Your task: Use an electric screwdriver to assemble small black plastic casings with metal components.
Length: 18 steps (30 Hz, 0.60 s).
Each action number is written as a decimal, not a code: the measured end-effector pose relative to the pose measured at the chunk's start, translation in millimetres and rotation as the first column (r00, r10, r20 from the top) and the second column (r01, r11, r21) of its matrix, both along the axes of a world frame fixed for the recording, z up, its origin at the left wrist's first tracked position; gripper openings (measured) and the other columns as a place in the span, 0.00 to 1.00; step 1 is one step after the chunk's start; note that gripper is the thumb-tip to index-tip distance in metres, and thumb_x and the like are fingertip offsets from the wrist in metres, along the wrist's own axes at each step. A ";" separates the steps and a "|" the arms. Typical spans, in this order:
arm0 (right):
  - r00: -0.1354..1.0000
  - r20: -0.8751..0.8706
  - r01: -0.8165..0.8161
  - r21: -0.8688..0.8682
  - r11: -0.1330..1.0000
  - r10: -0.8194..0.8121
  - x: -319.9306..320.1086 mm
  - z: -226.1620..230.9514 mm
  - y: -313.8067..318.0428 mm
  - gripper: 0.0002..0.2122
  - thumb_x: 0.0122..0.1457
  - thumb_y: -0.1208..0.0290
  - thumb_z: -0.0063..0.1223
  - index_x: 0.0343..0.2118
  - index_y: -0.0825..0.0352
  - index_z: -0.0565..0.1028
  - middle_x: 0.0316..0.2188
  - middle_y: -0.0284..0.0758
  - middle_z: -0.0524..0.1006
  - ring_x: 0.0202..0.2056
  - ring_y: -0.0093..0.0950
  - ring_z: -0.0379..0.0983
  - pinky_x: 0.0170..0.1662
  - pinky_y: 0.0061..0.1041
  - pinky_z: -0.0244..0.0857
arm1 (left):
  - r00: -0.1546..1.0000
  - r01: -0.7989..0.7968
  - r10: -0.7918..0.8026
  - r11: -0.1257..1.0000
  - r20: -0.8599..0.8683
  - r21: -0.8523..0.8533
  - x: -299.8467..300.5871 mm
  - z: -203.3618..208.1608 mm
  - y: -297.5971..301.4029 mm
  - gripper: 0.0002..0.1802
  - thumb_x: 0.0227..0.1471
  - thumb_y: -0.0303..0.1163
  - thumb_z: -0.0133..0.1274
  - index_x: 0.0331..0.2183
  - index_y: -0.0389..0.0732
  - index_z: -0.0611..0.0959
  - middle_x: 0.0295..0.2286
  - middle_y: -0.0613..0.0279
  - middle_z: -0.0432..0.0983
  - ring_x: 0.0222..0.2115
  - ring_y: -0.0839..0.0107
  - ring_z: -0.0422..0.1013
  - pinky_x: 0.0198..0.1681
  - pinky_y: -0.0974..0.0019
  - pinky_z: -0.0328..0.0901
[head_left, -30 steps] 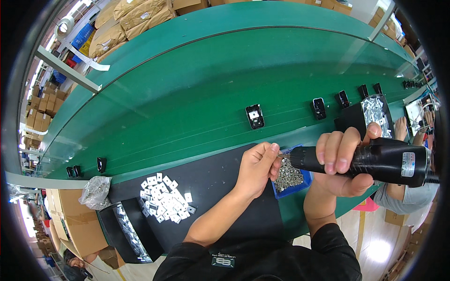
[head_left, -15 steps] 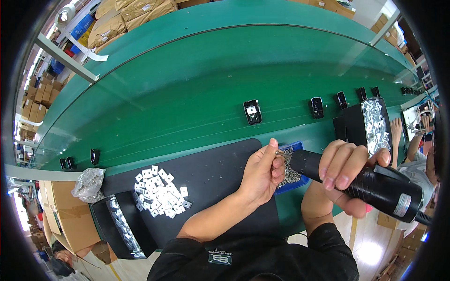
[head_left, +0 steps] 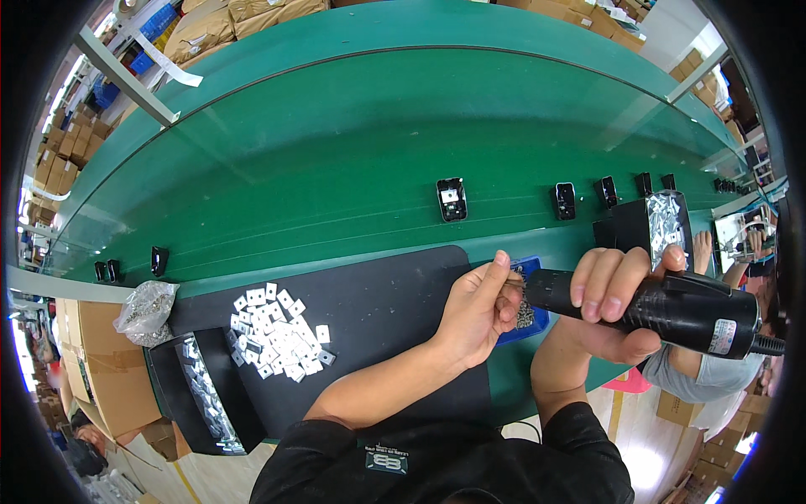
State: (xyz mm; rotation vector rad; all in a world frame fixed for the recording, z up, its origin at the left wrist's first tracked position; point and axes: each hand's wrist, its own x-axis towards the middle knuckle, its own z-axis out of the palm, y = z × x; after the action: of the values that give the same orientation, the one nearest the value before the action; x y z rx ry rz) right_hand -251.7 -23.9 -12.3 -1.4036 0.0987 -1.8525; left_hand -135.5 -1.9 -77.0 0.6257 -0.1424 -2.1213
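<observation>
My right hand [head_left: 611,286] is wrapped round a black electric screwdriver [head_left: 697,317], held nearly level with its tip pointing left. My left hand [head_left: 474,311] is closed at that tip, thumb up and fingers curled; whatever they pinch is too small to make out. Below the tip is a blue tray [head_left: 537,328] of small metal screws [head_left: 525,314], partly covered by my hands. A pile of small white and silver plates [head_left: 281,336] lies on the black mat [head_left: 378,311] to the left of my left arm.
Black housings, one nearest the middle [head_left: 452,200], stand along the green conveyor belt [head_left: 336,185]. Black boxes of metal parts stand at left [head_left: 248,412] and right [head_left: 621,235]. A bag of small parts [head_left: 147,311] rests by a cardboard box [head_left: 113,361]. Another person's hand [head_left: 702,252] shows at far right.
The screwdriver has turned closer to level, its rear end rising slightly. My left hand stays at the tip. The whole view has shifted a little.
</observation>
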 end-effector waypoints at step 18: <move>0.988 0.145 -0.059 0.016 0.998 0.056 -38.3 13.7 -1.4 0.32 0.53 0.59 0.57 0.55 0.67 0.54 0.22 0.27 0.67 0.20 0.17 0.63 0.28 0.19 0.59 | 0.989 0.125 -0.056 0.812 0.138 -0.570 7.4 -14.1 -15.4 0.20 0.58 0.35 0.44 0.49 0.34 0.71 0.41 0.55 0.74 0.37 0.72 0.70 0.36 0.71 0.65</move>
State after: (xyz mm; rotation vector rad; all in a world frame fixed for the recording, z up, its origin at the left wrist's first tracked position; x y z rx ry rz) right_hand -290.0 -25.3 1.4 -1.2419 0.0045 -1.8935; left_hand -128.0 -17.2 -91.1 0.3731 -0.8670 -1.9798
